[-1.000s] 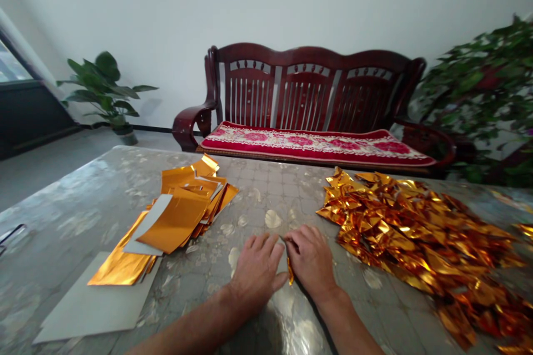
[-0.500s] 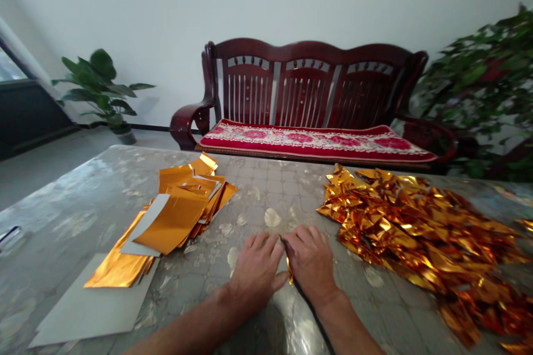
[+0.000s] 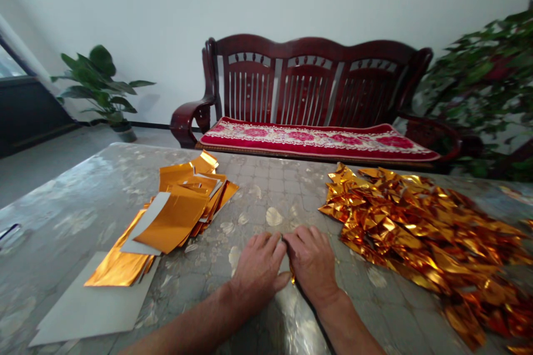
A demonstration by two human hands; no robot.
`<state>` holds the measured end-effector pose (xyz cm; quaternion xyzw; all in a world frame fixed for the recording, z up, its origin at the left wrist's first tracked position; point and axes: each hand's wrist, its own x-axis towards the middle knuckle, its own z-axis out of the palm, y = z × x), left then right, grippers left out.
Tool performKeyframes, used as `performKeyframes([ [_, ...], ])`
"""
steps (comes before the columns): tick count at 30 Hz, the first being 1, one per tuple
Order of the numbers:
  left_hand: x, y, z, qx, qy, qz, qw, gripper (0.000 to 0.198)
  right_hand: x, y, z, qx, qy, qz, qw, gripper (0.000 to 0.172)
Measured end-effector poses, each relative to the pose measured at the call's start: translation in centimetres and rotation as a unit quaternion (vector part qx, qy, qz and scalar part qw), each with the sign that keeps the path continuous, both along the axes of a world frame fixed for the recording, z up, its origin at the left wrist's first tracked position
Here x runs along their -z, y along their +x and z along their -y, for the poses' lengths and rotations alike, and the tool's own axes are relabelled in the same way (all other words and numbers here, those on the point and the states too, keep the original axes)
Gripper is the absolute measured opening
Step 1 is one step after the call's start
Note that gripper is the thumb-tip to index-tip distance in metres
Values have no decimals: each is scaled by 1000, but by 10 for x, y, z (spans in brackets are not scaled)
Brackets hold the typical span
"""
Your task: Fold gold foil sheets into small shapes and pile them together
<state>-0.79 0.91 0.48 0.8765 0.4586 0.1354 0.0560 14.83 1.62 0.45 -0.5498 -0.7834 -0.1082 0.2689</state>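
My left hand (image 3: 259, 263) and my right hand (image 3: 313, 262) meet on the table in front of me, fingertips almost touching. Beneath my right hand a narrow strip of gold foil paper (image 3: 292, 277) peeks out; the hands cover the rest of it. Fingers of both hands are curled and pressed down at its far end. To the left lies a loose stack of gold foil sheets (image 3: 175, 219), some with the grey back up. On the right spreads a large heap of folded gold foil pieces (image 3: 408, 227).
Grey sheets (image 3: 97, 305) lie under the stack's near end on the patterned table cover (image 3: 250, 183). Past the table's far edge stands a dark wooden bench (image 3: 308, 77) with a red floral seat cover (image 3: 316, 141). Potted plants (image 3: 102, 86) flank it.
Both hands stay in nearly the same place, pressed on the foil paper. Slightly less of the gold strip shows under the right hand. The view has shifted a little.
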Motion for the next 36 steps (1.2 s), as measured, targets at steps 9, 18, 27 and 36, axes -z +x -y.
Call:
performKeyframes([
  [9, -7, -1, 0, 4, -15, -17, 1000, 41, 0, -2, 0, 11, 0, 7, 1000, 11],
  [18, -9, -1, 0, 7, -15, -15, 1000, 40, -5, -2, 2, 0, -28, 16, 999, 10],
  [27, -12, -1, 0, 7, -16, -16, 1000, 40, -2, -2, 0, -1, -25, 21, 999, 12],
  [36, -12, -1, -1, 10, -10, -23, 1000, 43, 2, 0, -1, -7, -23, 13, 1000, 9],
])
